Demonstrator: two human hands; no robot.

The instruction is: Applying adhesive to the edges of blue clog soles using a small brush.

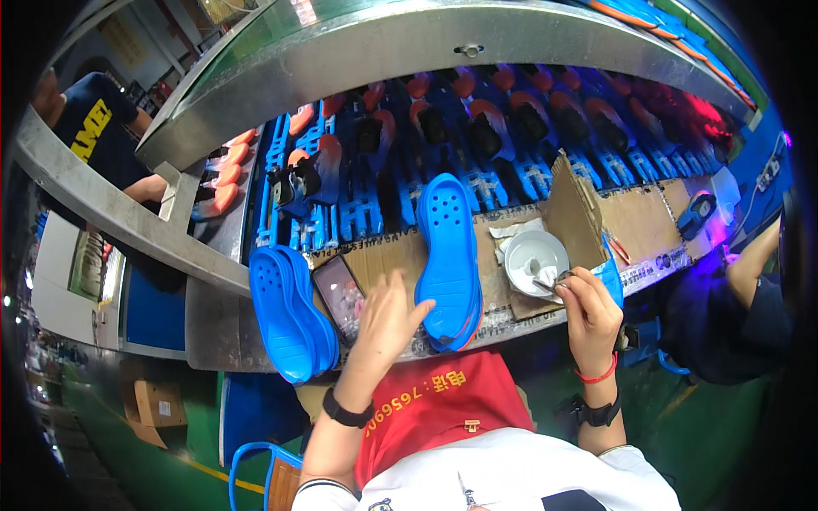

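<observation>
Probably, the sole [448,266] was light, springy foam, best gripped along its edges; your left hand [388,315] was open there, your right [591,315] pinching a tool [545,284].

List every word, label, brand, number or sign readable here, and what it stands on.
Red apron: yellow characters and digits, partly readable, not quoted.
Co-worker's dark T-shirt: large yellow letters, readable, not quoted.
Printed tape along bench edge: dark capitals, partly readable, not quoted.
White label on cardboard box: too small.
Yellowish wall sign: too blurred.
</observation>
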